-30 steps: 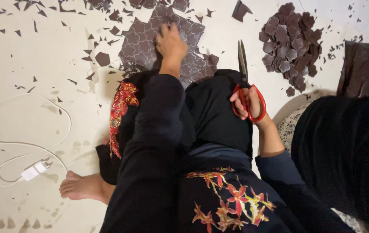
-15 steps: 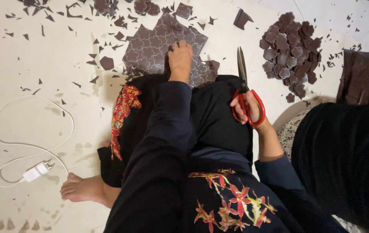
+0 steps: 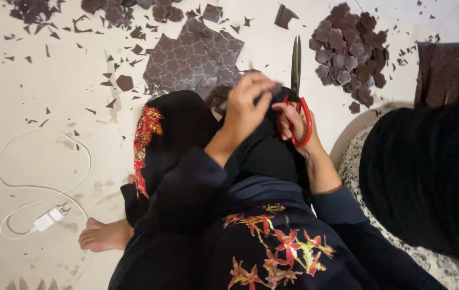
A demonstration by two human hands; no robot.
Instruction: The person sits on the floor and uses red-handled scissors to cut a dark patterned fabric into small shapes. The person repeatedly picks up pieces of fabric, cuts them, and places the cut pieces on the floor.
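Left hand (image 3: 248,104) has withdrawn from the dark brown patterned sheet (image 3: 194,59) at 11 o'clock, fingers now pinched on a small dark cut piece (image 3: 268,92) over the lap. Right hand (image 3: 294,121) grips red-handled scissors (image 3: 297,80), blades closed, pointing to 12 o'clock, position unchanged.

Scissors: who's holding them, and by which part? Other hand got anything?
Right hand holds the scissors by the red handle loops, blades shut, pointing away. Left hand pinches a small dark piece by its edge.
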